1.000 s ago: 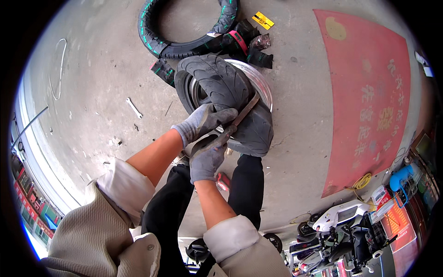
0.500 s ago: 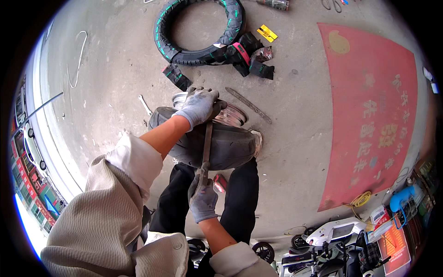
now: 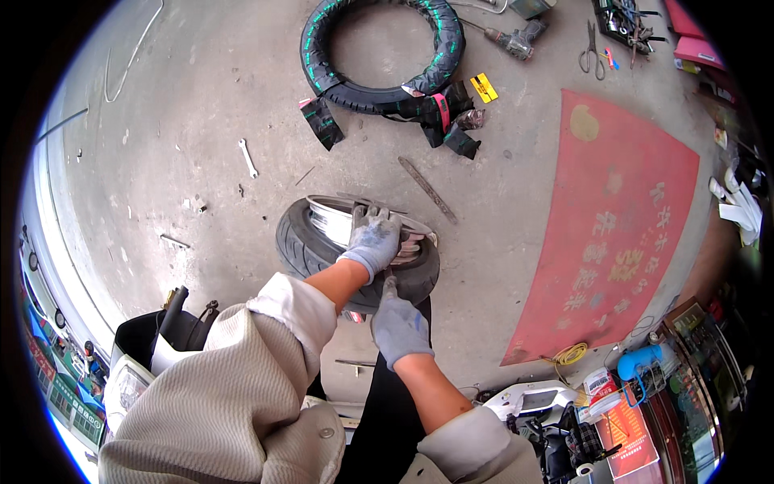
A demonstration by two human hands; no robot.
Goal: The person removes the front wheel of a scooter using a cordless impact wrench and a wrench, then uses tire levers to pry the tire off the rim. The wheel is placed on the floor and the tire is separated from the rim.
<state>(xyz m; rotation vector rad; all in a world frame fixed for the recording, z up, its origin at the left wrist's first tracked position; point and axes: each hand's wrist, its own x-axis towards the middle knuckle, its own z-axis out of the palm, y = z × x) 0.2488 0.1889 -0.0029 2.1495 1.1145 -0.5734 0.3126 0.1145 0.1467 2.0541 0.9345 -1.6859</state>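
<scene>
A black tyre (image 3: 310, 246) with a silver wheel rim (image 3: 326, 216) in it leans tilted on the floor before my legs. My left hand (image 3: 375, 236), in a grey-blue work glove, is closed with its fingers curled over the upper part of the rim. Nearer to me, my gloved right hand (image 3: 401, 327) is at the tyre's near side, its index finger stretched toward the rim. It is closed round a tyre lever, of which only a sliver shows near the fingertip. A second flat metal lever (image 3: 428, 190) lies on the floor beyond the wheel.
Far ahead lies another tyre (image 3: 314, 48) partly wrapped in black film, with a drill (image 3: 520, 40) and scissors (image 3: 592, 55) beside it. A wrench (image 3: 247, 158) lies to the left. At right are a red mat (image 3: 597, 242), a yellow hose coil (image 3: 571, 353) and a blue tank (image 3: 641, 361).
The wheel has tipped, showing more of its rim. My left hand has moved onto the rim, and my right hand has come forward to the tyre. The view has shifted.
</scene>
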